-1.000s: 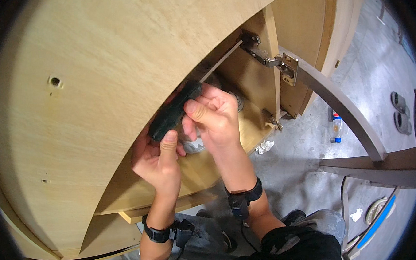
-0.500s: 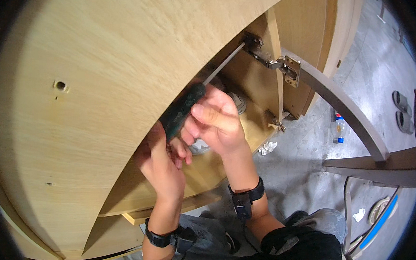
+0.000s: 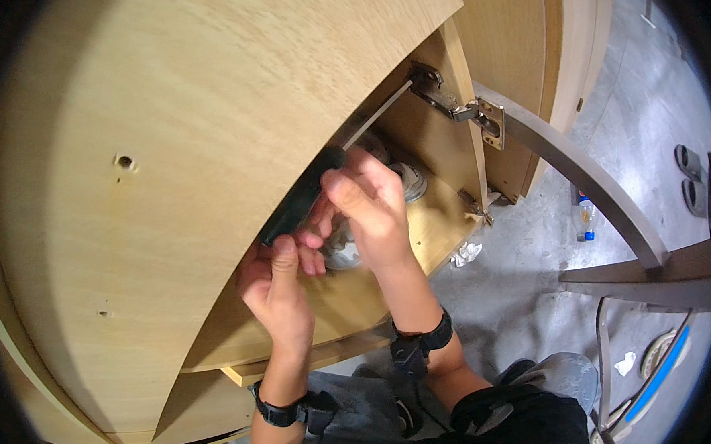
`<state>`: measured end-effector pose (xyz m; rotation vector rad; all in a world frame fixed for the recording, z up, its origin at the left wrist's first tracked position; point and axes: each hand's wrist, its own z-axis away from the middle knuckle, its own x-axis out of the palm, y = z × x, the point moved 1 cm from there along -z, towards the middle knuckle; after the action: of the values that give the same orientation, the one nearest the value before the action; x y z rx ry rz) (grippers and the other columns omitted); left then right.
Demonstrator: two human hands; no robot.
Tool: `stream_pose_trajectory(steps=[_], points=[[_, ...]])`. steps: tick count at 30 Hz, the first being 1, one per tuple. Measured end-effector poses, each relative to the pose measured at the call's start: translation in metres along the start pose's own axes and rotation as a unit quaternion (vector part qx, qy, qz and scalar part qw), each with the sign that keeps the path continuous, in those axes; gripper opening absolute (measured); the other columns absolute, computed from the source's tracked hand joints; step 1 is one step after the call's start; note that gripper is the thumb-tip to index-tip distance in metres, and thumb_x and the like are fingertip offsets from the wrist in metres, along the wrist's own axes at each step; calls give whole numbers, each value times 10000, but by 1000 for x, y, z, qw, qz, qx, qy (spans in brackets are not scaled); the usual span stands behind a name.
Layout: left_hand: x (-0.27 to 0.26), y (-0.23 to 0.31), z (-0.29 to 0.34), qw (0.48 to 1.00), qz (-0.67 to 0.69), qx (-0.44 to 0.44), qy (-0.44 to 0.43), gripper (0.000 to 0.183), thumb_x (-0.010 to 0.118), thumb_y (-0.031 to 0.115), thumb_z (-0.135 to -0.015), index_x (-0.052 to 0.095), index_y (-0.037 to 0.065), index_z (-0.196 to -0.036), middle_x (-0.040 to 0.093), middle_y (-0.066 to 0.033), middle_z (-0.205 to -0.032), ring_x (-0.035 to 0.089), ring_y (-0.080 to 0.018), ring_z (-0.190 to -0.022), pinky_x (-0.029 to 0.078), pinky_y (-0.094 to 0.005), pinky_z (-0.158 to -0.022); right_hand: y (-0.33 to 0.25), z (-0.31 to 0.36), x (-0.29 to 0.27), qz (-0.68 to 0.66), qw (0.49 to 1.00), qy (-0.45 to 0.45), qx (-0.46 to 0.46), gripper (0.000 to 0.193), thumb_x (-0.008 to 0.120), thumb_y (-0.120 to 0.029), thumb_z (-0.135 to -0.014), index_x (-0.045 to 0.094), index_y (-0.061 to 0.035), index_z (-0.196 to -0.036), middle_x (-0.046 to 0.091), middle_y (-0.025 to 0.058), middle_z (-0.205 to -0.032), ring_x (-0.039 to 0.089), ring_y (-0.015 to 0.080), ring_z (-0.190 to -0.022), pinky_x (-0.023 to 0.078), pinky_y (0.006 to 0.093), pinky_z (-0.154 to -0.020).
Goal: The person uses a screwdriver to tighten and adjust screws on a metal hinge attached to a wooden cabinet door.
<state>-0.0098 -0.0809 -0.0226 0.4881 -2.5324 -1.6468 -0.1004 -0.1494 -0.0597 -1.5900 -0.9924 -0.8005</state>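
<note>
Both hands are on a screwdriver with a thick dark handle and a long thin metal shaft. My right hand closes on the front of the handle near the shaft, thumb on top. At the butt end, my left hand has its fingers curled about the handle, partly hidden by the wooden panel's edge. The shaft's tip meets the mounting end of a metal hinge on the cabinet's inner side wall. That hinge's cup plate hangs outward, past the wall's front edge.
A large pale wooden panel covers the left. Round shiny objects lie inside the cabinet. A lower hinge sits farther down the wall. To the right are a curved metal bar, crumpled paper, a bottle and slippers.
My left thumb has shifted to the butt of the handle, and the left hand sits slightly lower. The screwdriver tip stays at the hinge. The whole view has shifted slightly.
</note>
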Motion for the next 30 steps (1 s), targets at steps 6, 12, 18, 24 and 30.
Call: stream_pose_trajectory(steps=[6,12,18,24,30], points=[[-9,-5,-1,986,43,-156,29,281,459,242,-956,492,-36,-936,570,-124,-718,465,-136,-498,393,-255,-473,-4,-9,-13,-104,980,-152,83,415,575,-35,-777,474,52,-1170,605,111,-883,529,110,-539,413,199,-443],[0,4,-1,995,3,-97,19,390,411,360,-957,476,-19,-1021,565,-121,-785,432,-140,-468,367,-266,-448,4,-6,-10,26,997,-55,44,267,690,-56,-742,550,40,-948,599,59,-718,520,100,-526,387,205,-438],[-7,0,-1,996,-62,-55,-12,338,431,298,-958,482,-27,-1036,569,-131,-792,427,-122,-470,364,-263,-443,-1,-2,-3,9,999,-33,29,334,647,-90,-792,511,44,-1066,590,68,-764,530,112,-555,395,207,-441],[-13,-8,-2,986,17,-162,19,360,439,300,-958,490,-53,-1005,574,-143,-728,468,-133,-471,363,-249,-430,-5,-6,-6,-122,976,-163,71,454,579,-48,-808,423,25,-1228,601,98,-854,536,106,-569,413,201,-446],[-5,-6,1,996,68,-56,4,349,432,307,-957,467,-40,-967,555,-168,-794,472,-150,-481,363,-258,-416,-9,-5,-2,17,994,-98,51,445,633,19,-781,452,20,-1189,627,75,-865,521,71,-539,426,192,-465]])
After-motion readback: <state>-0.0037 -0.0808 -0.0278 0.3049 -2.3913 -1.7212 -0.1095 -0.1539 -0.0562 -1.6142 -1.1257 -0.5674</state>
